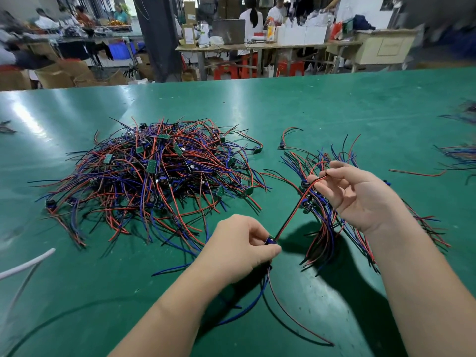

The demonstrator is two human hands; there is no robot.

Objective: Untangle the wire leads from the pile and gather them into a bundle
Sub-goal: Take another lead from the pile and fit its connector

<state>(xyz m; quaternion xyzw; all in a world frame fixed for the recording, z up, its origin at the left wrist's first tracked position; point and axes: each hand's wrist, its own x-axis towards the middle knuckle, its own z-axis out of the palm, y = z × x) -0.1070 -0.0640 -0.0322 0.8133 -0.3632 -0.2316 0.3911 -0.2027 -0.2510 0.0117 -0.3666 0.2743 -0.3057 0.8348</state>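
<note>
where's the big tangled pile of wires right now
In the head view the tangled pile sits left of centre on the green table, just beyond the left hand and left of the smaller bundle by the right hand.

Blurred wire bundles (459,153), cut off at right edge

Two hands (239,244) (360,195), one pile (154,173), one bundle (325,228).

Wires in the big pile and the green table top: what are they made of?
The wires look coated in matte plastic or rubber; they bend in soft curves. The table top looks like glossy green rubber or vinyl matting: light glare streaks it.
</note>
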